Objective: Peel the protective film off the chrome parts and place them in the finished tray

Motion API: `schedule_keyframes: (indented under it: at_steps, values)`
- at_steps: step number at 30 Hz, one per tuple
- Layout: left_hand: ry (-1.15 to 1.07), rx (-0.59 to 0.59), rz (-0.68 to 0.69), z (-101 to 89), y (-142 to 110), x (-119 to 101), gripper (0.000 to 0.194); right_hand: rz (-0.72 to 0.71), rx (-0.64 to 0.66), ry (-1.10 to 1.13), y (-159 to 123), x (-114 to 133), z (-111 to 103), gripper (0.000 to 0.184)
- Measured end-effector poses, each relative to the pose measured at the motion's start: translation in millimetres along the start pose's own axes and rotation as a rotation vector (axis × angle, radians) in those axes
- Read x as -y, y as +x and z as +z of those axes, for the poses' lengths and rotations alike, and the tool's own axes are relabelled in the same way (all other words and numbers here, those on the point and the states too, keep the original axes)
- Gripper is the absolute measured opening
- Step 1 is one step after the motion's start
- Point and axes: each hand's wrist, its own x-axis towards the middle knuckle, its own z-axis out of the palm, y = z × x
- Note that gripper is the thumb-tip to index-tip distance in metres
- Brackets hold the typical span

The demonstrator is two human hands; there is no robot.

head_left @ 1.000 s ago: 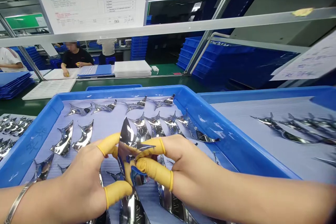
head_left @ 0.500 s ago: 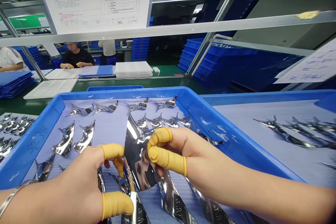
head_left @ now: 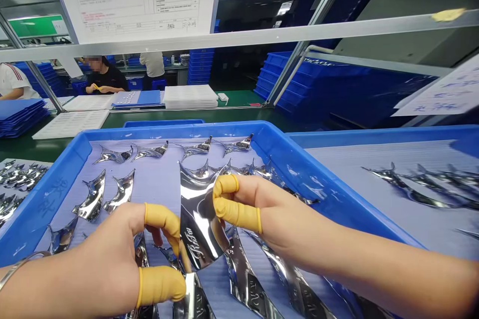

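Mirror-foil piece (head_left: 200, 222) raised above the blue tray (head_left: 149, 130)
Right hand (head_left: 258, 209): grip clamped on the foil's edge — left hand (head_left: 112, 259): touching the opposite edge, grip state indeterminate.

The curved piece of film (head_left: 200, 219) between my fingers is thin, metallised and mirror-glossy, with dark printed script across its shine. The finger cots (head_left: 160, 286) I'm wearing are smooth, matt yellow latex. Under my hands, the tray (head_left: 179, 129) is glossy blue plastic, lined with a pale lilac fluted plastic sheet (head_left: 157, 179) with a soft sheen. The bangle (head_left: 22, 261) on my wrist is smooth, polished metal.
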Motion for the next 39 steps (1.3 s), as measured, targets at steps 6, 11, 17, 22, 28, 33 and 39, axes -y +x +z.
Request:
schedule_keyframes:
  at_steps: [6,11,17,22,28,33,39]
  values:
    - [-0.279,0.096,0.093,-3.5,-4,-11,0.032,-0.025,0.055,0.103,13,-11,-2,0.016]
    - [-0.557,0.261,0.079,-6.2,0,-16,0.029,0.111,0.014,0.349,22,-23,1,0.036]
    - [-0.758,0.344,0.085,-6.0,1,-16,0.030,0.203,0.038,0.457,26,-28,3,0.036]
    - [-0.757,0.361,0.085,-6.0,3,-16,0.039,0.195,0.069,0.485,27,-31,4,0.031]
    - [-0.742,0.302,0.063,-5.2,4,-15,0.029,0.203,0.064,0.428,27,-31,4,0.038]
    - [-0.618,0.168,0.061,-2.7,9,-8,0.025,0.146,0.074,0.295,25,-24,-2,0.035]
    - [-0.534,0.148,-0.002,-1.0,12,-5,0.032,0.010,0.046,0.081,14,-4,-4,0.035]
